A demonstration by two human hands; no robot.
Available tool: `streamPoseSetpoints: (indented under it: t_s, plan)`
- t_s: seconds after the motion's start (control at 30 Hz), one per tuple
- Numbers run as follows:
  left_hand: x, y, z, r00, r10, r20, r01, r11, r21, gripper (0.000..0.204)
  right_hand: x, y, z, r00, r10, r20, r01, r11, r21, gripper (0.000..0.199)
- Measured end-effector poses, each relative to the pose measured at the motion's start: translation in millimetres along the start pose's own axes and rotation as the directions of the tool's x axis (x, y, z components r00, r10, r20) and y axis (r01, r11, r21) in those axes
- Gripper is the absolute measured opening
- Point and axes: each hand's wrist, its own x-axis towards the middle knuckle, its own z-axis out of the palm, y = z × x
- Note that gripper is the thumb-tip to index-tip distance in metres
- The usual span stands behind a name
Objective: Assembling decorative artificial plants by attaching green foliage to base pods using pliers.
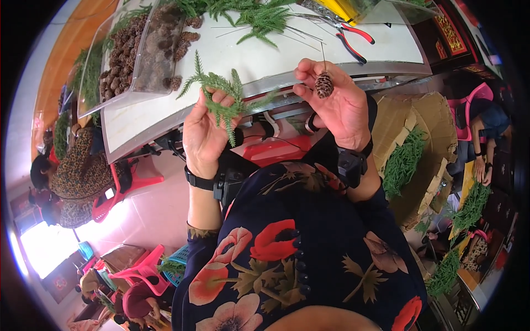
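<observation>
Above the table's near edge, my left hand (201, 135) has its fingers closed round a green artificial pine sprig (225, 105), whose needled branches spread out over the fingers. To the right, a small brown pine cone (323, 86) with a thin wire (323, 54) rising from its top is held by my right hand (349, 110). The cone lies against the fingers, and the exact grip on the wire is partly hidden. The two hands are apart, so sprig and cone do not touch. Both wrists carry black strapped devices.
A clear plastic bin (132, 83) of pine cones stands on the white table (130, 127) at left, loose cones beside it. Farther back lie green sprigs (262, 22), wires and red-and-black pliers (356, 41). A cardboard box (386, 107) with greenery is at right. Other people work nearby.
</observation>
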Motion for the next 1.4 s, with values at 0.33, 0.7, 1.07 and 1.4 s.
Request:
streamPoseSetpoints:
  t_s: [0.33, 0.7, 1.07, 1.4]
  plan:
    - [-2, -22, 22, 0.886, 0.463, -0.010, -0.224, 0.448, 0.865, 0.016, -10, -13, 52, 0.999, 0.028, -0.025, -0.036, 0.889, -0.457, 0.017]
    - [-10, -30, 42, 0.879, 0.461, 0.123, -0.295, 0.324, 0.899, 0.014, 0, 15, 58, 0.910, -0.263, 0.320, 0.270, -0.209, -0.940, 0.005]
    - [-11, -25, 39, 0.966, 0.258, -0.038, -0.124, 0.581, 0.804, 0.016, 0, 11, 58, 0.911, -0.213, 0.354, 0.299, -0.250, -0.921, 0.005]
    - [-13, -31, 38, 0.983, 0.149, -0.109, -0.043, 0.760, 0.649, 0.017, 2, 19, 52, 0.911, -0.197, 0.362, 0.334, -0.162, -0.928, 0.007]
